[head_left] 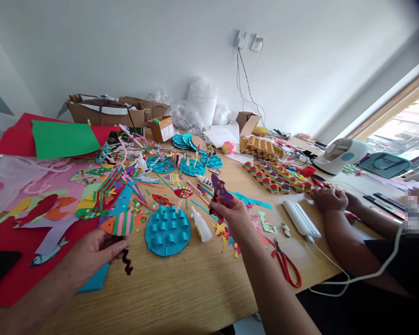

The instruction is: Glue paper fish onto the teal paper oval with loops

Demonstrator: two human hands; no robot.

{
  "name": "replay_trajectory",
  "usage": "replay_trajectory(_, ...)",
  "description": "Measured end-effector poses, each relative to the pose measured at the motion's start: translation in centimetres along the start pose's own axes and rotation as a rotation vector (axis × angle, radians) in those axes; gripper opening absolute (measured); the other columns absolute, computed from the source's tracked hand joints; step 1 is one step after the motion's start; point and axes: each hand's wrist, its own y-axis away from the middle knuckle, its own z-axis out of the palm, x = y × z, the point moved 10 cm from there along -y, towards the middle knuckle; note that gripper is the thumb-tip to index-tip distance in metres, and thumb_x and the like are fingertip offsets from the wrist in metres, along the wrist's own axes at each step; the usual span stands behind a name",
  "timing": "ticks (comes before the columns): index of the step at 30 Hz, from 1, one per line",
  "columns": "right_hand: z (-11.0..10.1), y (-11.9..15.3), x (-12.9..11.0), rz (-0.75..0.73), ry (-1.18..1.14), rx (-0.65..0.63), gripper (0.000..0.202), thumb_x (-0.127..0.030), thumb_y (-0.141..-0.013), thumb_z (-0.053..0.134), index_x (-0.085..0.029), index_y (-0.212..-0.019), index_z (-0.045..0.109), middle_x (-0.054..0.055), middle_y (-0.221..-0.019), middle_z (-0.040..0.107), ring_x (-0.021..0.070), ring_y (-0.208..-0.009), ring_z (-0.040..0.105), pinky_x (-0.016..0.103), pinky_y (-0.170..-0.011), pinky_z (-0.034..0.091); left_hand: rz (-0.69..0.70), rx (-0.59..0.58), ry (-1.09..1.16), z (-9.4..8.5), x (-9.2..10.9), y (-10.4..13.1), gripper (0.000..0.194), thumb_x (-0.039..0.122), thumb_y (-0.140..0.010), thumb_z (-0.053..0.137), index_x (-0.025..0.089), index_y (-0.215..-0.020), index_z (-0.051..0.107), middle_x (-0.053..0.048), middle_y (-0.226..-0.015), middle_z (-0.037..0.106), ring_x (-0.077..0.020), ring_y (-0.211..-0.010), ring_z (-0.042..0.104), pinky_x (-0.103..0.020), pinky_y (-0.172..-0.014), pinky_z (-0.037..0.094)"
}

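Note:
My left hand point(106, 246) pinches a paper fish point(120, 224) with an orange head and pink, green and white stripes. A wavy dark brown pipe cleaner point(127, 262) hangs below those fingers. Raised over the table, my right hand point(230, 211) grips a purple paper fish point(223, 190) with coloured dots; something dark brown shows at its fingertips. Between the hands lies a round blue disc point(168, 230) covered in rows of curled paper loops, with a short pale twisted stem at its top edge. A white glue bottle point(200, 225) rests beside the disc, to its right.
Red-handled scissors point(286, 265) and a white power strip point(301, 218) lie to the right, near another person's hands point(330, 199). More blue discs point(192, 166) and a painted egg carton point(278, 177) sit farther back. Paper fish and scraps cover red paper point(19, 265) at left.

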Motion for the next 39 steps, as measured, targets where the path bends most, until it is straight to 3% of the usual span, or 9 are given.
replay_trajectory(4,-0.4,1.5,3.6,0.15,-0.145,0.033,0.024,-0.027,-0.056,0.076,-0.016,-0.068,0.058,-0.002,-0.056,0.06,0.0068,-0.046,0.049,0.017,-0.042,0.031,-0.233,0.014,0.018,0.8,-5.3,0.8,0.035,0.047,-0.04,0.075,0.023,-0.06,0.058,0.0,-0.048,0.06,-0.0195,-0.046,0.056,-0.026,-0.038,0.043)
replay_trajectory(13,3.6,1.7,6.7,0.321,-0.497,-0.053,0.026,-0.021,-0.051,0.079,-0.017,-0.063,0.057,-0.003,-0.061,0.06,0.0064,-0.049,0.052,0.015,-0.041,0.03,-0.231,-0.032,-0.156,0.9,-9.0,0.4,0.036,0.05,-0.051,0.065,0.023,-0.072,0.054,-0.001,-0.061,0.064,-0.0238,-0.061,0.061,-0.03,-0.052,0.047)
replay_trajectory(17,4.9,1.5,6.3,0.324,-0.454,-0.082,0.023,-0.022,-0.053,0.078,-0.015,-0.067,0.061,-0.002,-0.063,0.06,0.007,-0.051,0.052,0.016,-0.044,0.034,-0.133,0.138,-0.443,-2.6,-8.2,1.0,0.038,0.05,-0.054,0.06,0.025,-0.081,0.053,0.001,-0.064,0.062,-0.022,-0.054,0.059,-0.029,-0.051,0.044)
replay_trajectory(20,5.1,1.4,4.4,0.199,-0.337,-0.069,0.017,-0.022,-0.057,0.074,-0.015,-0.067,0.062,-0.002,-0.062,0.059,0.0077,-0.055,0.051,0.018,-0.05,0.037,-0.063,0.306,-0.596,-6.0,-5.8,2.4,0.036,0.05,-0.055,0.058,0.027,-0.083,0.054,0.003,-0.065,0.06,-0.0217,-0.055,0.057,-0.029,-0.054,0.043)
replay_trajectory(22,5.5,1.5,2.8,0.111,-0.24,-0.079,0.013,-0.02,-0.06,0.072,-0.016,-0.068,0.063,-0.001,-0.063,0.06,0.009,-0.057,0.051,0.019,-0.052,0.039,-0.037,0.304,-0.63,-6.3,-3.9,3.2,0.023,0.049,-0.062,0.055,0.029,-0.073,0.056,0.005,-0.066,0.062,-0.0214,-0.06,0.057,-0.03,-0.06,0.042)
replay_trajectory(24,6.5,1.7,1.7,0.071,-0.169,-0.12,0.011,-0.019,-0.061,0.071,-0.017,-0.068,0.063,-0.001,-0.064,0.061,0.0106,-0.06,0.053,0.021,-0.055,0.041,-0.039,0.213,-0.554,-4.5,-2.0,3.4,0.022,0.049,-0.065,0.053,0.029,-0.068,0.06,0.004,-0.067,0.064,-0.0208,-0.062,0.057,-0.029,-0.06,0.042)
replay_trajectory(27,8.5,2.1,0.6,0.046,-0.103,-0.214,0.008,-0.022,-0.064,0.069,-0.018,-0.069,0.063,-0.001,-0.066,0.061,0.0128,-0.064,0.055,0.023,-0.06,0.043,-0.073,-0.065,-0.26,1.9,0.4,2.6,0.026,0.048,-0.063,0.057,0.024,-0.065,0.065,0.0,-0.061,0.063,-0.0197,-0.06,0.057,-0.025,-0.055,0.043)
replay_trajectory(31,10.4,2.5,0.1,0.03,-0.045,-0.297,0.008,-0.025,-0.068,0.068,-0.019,-0.071,0.064,-0.001,-0.069,0.06,0.0126,-0.066,0.055,0.023,-0.062,0.044,-0.129,-0.219,0.053,8.1,1.5,0.9,0.027,0.045,-0.067,0.058,0.021,-0.079,0.062,0.002,-0.057,0.054,-0.0134,-0.049,0.048,-0.02,-0.04,0.035)
replay_trajectory(39,10.6,2.8,1.3,-0.001,-0.024,-0.317,0.011,-0.025,-0.069,0.068,-0.019,-0.074,0.06,-0.003,-0.067,0.056,0.0102,-0.063,0.05,0.021,-0.06,0.042,-0.155,-0.277,0.252,10.0,0.4,0.0,0.034,0.05,-0.075,0.052,0.018,-0.066,0.051,0.004,-0.053,0.047,-0.0088,-0.045,0.041,-0.018,-0.038,0.031)
